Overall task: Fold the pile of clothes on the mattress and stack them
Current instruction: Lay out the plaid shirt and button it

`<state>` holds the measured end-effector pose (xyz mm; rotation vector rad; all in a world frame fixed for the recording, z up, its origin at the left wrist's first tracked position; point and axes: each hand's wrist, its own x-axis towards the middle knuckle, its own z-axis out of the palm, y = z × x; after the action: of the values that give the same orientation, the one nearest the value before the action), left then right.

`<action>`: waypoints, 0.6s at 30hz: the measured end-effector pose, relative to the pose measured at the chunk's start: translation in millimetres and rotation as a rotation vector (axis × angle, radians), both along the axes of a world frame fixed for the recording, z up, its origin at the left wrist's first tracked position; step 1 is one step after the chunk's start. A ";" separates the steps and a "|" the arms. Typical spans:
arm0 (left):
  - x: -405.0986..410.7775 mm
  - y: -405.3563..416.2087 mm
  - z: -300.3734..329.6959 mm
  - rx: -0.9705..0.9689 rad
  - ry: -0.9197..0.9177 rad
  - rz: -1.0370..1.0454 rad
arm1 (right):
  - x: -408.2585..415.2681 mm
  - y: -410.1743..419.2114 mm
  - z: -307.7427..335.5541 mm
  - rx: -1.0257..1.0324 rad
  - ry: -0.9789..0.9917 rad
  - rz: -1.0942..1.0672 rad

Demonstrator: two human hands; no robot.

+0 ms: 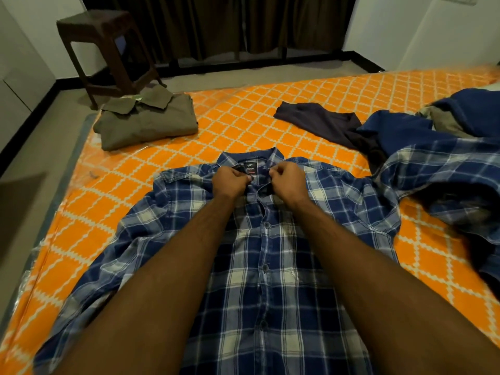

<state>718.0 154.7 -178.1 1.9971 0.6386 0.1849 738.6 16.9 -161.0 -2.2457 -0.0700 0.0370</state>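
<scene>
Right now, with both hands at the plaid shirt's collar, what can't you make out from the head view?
- Top button: hidden under left hand and right hand; fastened or not, unknown.
- Plaid shirt: hem cut off by bottom edge.
- Collar label: text too small.
- Clothes pile: cut off by right edge; count unclear.

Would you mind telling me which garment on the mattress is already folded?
The olive-brown shirt near the far left corner, by the stool; the plaid shirt lies spread flat, and the others lie crumpled at right.
</scene>
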 end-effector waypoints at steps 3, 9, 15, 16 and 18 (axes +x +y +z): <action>5.3 0.6 0.2 -0.057 0.023 0.042 | -4.5 0.2 -0.2 0.150 0.044 -0.077; 4.3 -6.1 -0.6 -0.165 -0.044 0.045 | -6.8 -1.6 -8.0 0.371 0.164 -0.155; 1.7 -12.4 4.2 -0.314 -0.081 0.050 | -10.5 0.6 -7.7 0.359 0.127 -0.125; 0.3 -13.5 4.0 -0.356 -0.078 0.051 | -12.1 1.6 -7.9 0.337 0.115 -0.114; -3.6 -16.7 2.3 -0.415 -0.079 0.048 | -13.8 2.8 -9.9 0.320 0.097 -0.099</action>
<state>714.4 138.0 -175.8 1.5695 0.6178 0.1454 724.8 19.7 -170.9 -1.9215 0.0828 0.0761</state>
